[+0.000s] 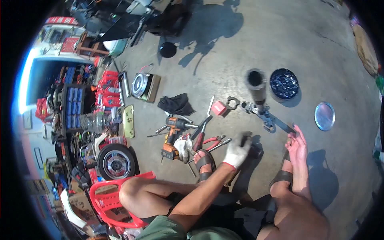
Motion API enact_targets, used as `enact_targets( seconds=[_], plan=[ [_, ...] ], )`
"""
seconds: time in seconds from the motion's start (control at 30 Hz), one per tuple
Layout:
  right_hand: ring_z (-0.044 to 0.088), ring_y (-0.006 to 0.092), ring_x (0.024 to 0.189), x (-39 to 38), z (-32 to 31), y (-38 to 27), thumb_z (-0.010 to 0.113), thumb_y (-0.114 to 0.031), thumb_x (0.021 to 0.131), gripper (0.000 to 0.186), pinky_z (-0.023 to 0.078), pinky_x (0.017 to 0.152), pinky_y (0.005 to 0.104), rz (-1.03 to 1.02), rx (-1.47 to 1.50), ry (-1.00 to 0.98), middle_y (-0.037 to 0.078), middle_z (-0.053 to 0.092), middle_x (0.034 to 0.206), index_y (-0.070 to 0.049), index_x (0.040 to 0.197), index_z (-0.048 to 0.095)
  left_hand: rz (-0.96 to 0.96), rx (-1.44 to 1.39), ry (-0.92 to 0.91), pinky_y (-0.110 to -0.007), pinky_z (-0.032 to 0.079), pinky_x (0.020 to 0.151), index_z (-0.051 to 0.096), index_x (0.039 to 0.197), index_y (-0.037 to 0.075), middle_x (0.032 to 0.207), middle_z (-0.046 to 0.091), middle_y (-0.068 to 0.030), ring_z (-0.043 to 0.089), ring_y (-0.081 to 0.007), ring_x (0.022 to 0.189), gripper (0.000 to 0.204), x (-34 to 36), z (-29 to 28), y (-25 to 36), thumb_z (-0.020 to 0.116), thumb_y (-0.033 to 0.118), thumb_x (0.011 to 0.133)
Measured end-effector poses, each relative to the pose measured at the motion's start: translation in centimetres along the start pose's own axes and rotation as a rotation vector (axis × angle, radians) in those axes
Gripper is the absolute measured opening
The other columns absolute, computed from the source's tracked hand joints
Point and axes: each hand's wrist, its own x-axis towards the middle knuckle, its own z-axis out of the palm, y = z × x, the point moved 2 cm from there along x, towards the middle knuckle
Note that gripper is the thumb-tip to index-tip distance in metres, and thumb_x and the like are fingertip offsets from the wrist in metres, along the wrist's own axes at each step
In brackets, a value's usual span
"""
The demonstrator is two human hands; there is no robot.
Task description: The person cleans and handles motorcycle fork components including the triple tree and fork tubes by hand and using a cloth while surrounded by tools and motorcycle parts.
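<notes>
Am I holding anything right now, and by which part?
I can't tell: your right hand is by the near end of the metal bar, and your gloved left hand shows no clear hold.

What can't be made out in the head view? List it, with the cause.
All in the head view:
White-gloved left hand: blur hides whether it holds anything.
Bare right hand: too little detail to tell whether it touches the flat dark bar.
Upright grey cylinder: blurred, its inside lost in darkness.
Red plastic chair: partly hidden by the bent left leg.
Black machinery: cut off by the upper edge.
</notes>
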Motion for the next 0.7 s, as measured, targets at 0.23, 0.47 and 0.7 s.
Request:
enact_targets(
  seconds=[0.23, 0.47, 0.7],
  plan=[
    [0.054, 0.0114, 0.073, 0.1, -0.6, 1.0, 0.056, -0.027, 0.101, 0.048, 0.048, 0.067, 0.0284, -0.008, -0.076, -0.018, 0.004, 0.061, 0.097, -0.012, 0.145, 0.046, -0.003, 0.096, 0.271, -0.037, 0.053, 0.085, 0.065, 0.111, 0.001, 0.1, 0.07, -0.0191, 0.069, -0.028, 0.094, 0.023, -0.6, -5.3, -5.2, 0.059, 0.015, 0.093],
    [0.055, 0.0074, 0.07, -0.6, -1.4, 0.3, 0.053, -0.026, 0.103, 0.045, 0.049, 0.061, 0.0245, -0.015, -0.233, -0.012, 0.002, 0.062, 0.097, -0.013, 0.146, 0.045, -0.273, 0.307, 0.576, -0.043, 0.049, 0.093, 0.064, 0.112, 0.003, 0.106, 0.069, -0.0209, 0.066, -0.0368, 0.101, 0.028, 2.3, -15.7, -11.5, 0.059, 0.021, 0.092],
    [0.059, 0.009, 0.071, -3.9, 0.0, -0.8, 0.051, -0.018, 0.104, 0.041, 0.055, 0.057, 0.0254, 0.017, -0.331, 0.039, 0.006, 0.062, 0.096, -0.007, 0.143, 0.044, -0.122, 0.53, 0.743, -0.05, 0.05, 0.087, 0.059, 0.116, 0.008, 0.104, 0.063, -0.0223, 0.062, -0.0409, 0.1, 0.031, 9.0, -25.1, -16.2, 0.06, 0.024, 0.089]
  ],
)
